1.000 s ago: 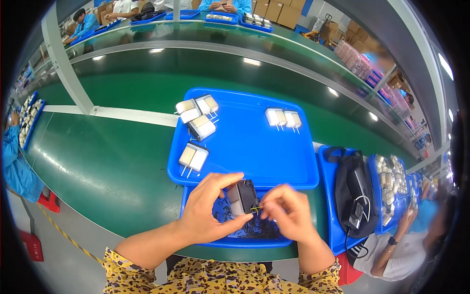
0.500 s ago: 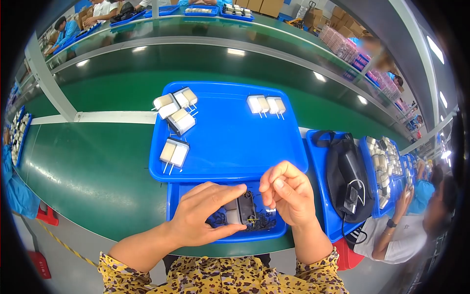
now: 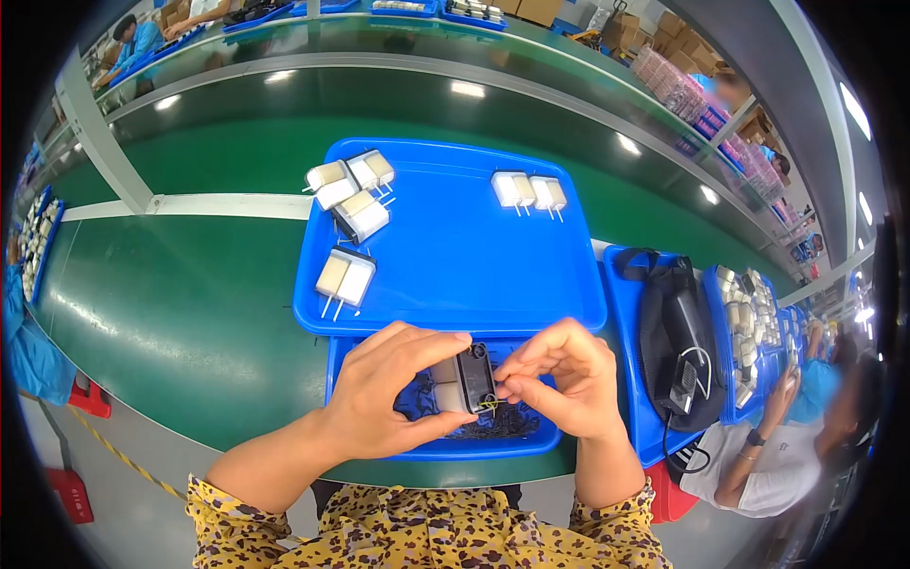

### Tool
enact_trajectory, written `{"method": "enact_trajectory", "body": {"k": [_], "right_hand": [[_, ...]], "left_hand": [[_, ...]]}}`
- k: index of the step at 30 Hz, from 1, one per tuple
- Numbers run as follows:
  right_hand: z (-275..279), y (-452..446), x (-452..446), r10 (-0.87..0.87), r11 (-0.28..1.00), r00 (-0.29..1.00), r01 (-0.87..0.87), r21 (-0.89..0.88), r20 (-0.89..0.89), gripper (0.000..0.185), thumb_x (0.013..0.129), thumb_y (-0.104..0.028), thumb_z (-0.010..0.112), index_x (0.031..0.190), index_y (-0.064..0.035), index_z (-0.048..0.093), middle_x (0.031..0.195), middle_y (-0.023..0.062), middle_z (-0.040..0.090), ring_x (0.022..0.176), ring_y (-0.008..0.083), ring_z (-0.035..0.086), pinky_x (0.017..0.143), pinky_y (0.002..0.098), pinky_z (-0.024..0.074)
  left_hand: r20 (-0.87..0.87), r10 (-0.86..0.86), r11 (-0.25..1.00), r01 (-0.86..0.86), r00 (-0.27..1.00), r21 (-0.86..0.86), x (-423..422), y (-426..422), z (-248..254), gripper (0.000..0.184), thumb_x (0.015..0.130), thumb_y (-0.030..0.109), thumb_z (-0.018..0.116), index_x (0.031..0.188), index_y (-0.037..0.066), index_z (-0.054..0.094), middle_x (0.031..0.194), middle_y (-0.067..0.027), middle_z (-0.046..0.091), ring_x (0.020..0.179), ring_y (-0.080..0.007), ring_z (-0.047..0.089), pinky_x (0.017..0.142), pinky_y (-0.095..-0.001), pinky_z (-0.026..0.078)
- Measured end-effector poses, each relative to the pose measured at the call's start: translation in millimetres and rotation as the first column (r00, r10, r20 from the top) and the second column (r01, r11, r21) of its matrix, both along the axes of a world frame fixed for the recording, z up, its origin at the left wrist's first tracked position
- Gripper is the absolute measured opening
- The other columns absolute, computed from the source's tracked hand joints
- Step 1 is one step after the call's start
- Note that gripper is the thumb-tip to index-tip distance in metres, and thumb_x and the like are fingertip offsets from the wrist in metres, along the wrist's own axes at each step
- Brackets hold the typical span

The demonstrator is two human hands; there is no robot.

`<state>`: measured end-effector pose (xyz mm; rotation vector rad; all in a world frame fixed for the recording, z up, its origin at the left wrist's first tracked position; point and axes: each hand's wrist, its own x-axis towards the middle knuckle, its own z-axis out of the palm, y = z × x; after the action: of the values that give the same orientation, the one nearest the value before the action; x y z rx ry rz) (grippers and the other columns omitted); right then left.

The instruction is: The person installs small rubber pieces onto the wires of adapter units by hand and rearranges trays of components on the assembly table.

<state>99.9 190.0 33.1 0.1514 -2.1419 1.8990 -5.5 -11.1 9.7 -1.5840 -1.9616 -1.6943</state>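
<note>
Between the thumb and fingers of my left hand (image 3: 398,384) is a white block unit (image 3: 451,387) with a black frame, held over the lower blue tray (image 3: 379,449) of small black scraps. Thin yellow-green wires (image 3: 488,405) stick out at the frame's lower right corner. My right hand (image 3: 564,379) is beside that corner, its thumb and forefinger pinched together at something thin, too small to make out. Similar units lie in the upper blue tray (image 3: 455,275): several at its left, such as one white unit (image 3: 346,277), and a pair (image 3: 528,192) at the upper right.
To the right a blue tray (image 3: 621,379) bears a black bag (image 3: 668,332) with a cable. Beyond it stands a tray of white units (image 3: 744,332), near a seated person (image 3: 773,465). A metal post (image 3: 104,142) rises at the left. Other people work across the green table (image 3: 171,313).
Half a second ago my right hand was apart from the unit with its fingers loosely spread; now it is pinched at the wire corner. The whole view has shifted slightly.
</note>
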Motion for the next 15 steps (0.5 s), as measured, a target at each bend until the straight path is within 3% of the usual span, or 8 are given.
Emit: {"method": "enact_trajectory", "body": {"k": [7,9,13,15], "right_hand": [[-0.9,4.5,0.8,-0.012,0.991,0.997,0.002,-0.133,-0.075,0.022,0.078,0.013,0.068,0.092,0.003,0.055,0.086,0.0185,0.069,0.074,0.0198,0.07,0.064,0.0272,0.0577],[-1.2,10.8,-1.8,0.04,0.997,0.988,-0.031,0.067,-0.146,0.015,0.077,0.012,0.068,0.087,0.0036,0.06,0.084,0.0179,0.068,0.071,0.0189,0.069,0.064,0.027,0.056],[2.2,9.4,-1.4,-0.015,0.994,0.989,0.031,0.104,-0.146,0.013,0.075,0.011,0.066,0.083,0.0022,0.069,0.084,0.0138,0.069,0.072,0.0159,0.065,0.063,0.0258,0.0497],[1.0,10.6,-2.5,-0.066,0.962,0.97,0.124,0.241,-0.235,0.018,0.074,0.012,0.064,0.085,0.0005,0.072,0.081,0.0113,0.067,0.068,0.0141,0.061,0.061,0.0258,0.0477]], "left_hand": [[-0.019,-0.019,1.0,0.019,1.0,0.006,0.6,1.2,-3.1,0.063,0.064,0.017,0.089,0.117,0.001,0.059,0.107,-0.0151,0.068,0.083,-0.0281,0.066,0.07,-0.0353,0.052],[-0.004,-0.009,1.0,0.009,1.0,0.014,0.6,1.1,-4.2,0.062,0.065,0.018,0.089,0.117,0.002,0.058,0.108,-0.0148,0.068,0.082,-0.0275,0.066,0.07,-0.0352,0.052],[0.013,0.002,1.0,-0.001,1.0,-0.01,2.4,1.2,-3.8,0.064,0.065,0.019,0.088,0.118,0.001,0.058,0.107,-0.0147,0.068,0.082,-0.0278,0.066,0.071,-0.0348,0.052],[-0.011,-0.011,0.999,0.011,1.0,-0.038,3.4,1.8,-1.4,0.066,0.066,0.021,0.088,0.121,0.002,0.058,0.106,-0.0141,0.068,0.082,-0.0281,0.066,0.071,-0.0351,0.052]]}}
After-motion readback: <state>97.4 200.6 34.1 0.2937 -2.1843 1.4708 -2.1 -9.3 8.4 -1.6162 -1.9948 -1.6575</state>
